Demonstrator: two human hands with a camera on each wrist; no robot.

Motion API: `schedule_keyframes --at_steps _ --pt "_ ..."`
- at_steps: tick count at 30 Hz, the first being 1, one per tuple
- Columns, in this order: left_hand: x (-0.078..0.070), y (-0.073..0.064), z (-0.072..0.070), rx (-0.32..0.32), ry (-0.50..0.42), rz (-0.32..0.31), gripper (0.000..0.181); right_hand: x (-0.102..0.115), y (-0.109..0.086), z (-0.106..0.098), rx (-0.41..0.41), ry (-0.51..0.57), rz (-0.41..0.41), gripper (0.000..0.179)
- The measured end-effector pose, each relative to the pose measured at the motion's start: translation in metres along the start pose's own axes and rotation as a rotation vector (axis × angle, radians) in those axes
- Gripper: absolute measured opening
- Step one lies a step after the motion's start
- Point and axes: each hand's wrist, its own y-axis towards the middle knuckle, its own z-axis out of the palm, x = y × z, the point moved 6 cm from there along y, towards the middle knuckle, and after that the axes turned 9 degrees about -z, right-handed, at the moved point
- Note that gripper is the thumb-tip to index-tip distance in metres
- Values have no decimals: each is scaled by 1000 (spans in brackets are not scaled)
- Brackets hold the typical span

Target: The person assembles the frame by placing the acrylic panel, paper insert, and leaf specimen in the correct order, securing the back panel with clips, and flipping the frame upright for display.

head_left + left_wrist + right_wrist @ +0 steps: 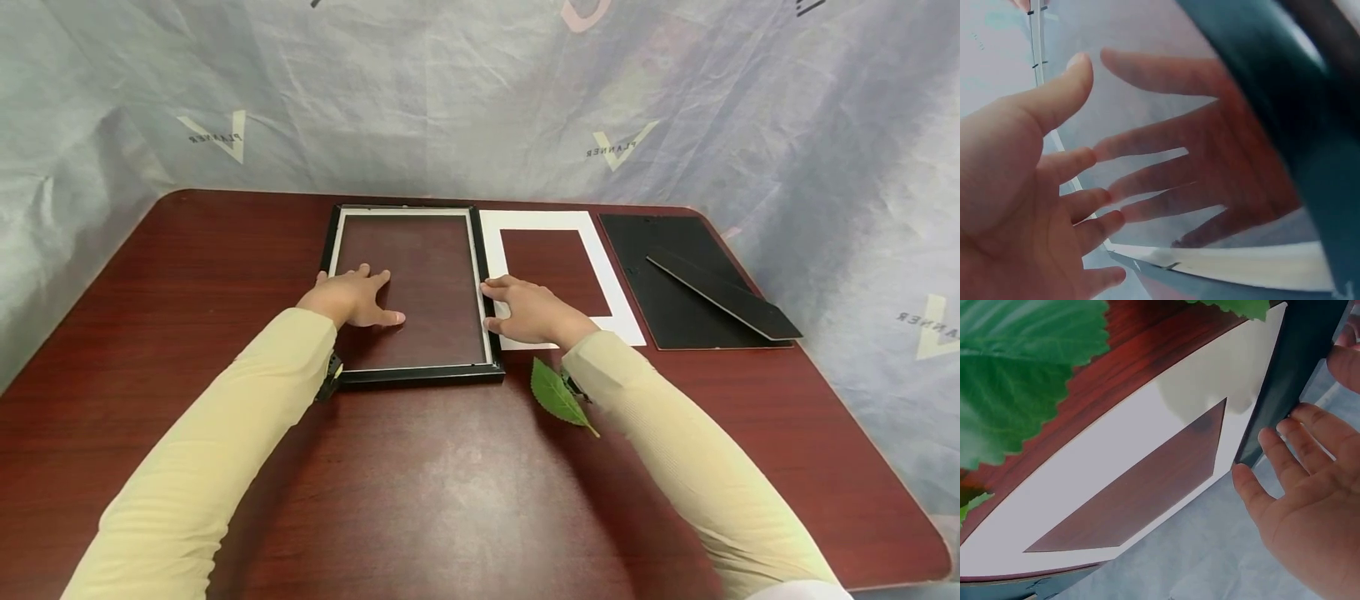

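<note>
A black picture frame (420, 377) with a pale inner edge lies flat on the table, with a clear glass pane (431, 283) inside it. My left hand (348, 298) is spread over the left side of the pane, thumb pointing inward. In the left wrist view its fingertips meet their own reflection in the glass. Over the frame's right side reaches my right hand (532, 312), its fingers extended and thumb apart. The right wrist view shows the fingertips of this hand (1316, 506) resting along the black edge.
Right of the frame lies a white mat (611, 292) with a rectangular window. Beyond it is a black backing board (675, 329) with its stand leg (723, 296) raised. A green leaf (557, 393) is near my right wrist. Printed sheeting (420, 108) hangs behind the table (450, 500).
</note>
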Motion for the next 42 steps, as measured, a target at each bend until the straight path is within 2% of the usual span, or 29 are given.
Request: schedule_keyframes --at_steps 8,12,18,22,26,35,38,42 --pt "0 -3 3 -24 46 -2 106 3 -1 -1 2 6 -18 62" --pt "-1 -4 4 -8 32 12 117 -2 -3 -2 12 52 -18 61" --pt "-5 -5 8 -1 5 20 123 -11 -4 -4 -4 69 -43 64" --pt "-9 -6 8 -5 -23 1 122 -14 -4 -2 -18 120 -35 67" --pt "-11 -8 9 2 -10 -3 118 -17 -6 0 -21 139 -12 70" --pt "-5 -10 6 44 0 100 109 -19 -7 1 -17 109 3 68" --pt "0 -12 5 62 -6 115 104 -19 -7 1 -12 108 10 68" --pt "0 -14 3 52 4 113 97 -17 -7 0 -6 93 11 68"
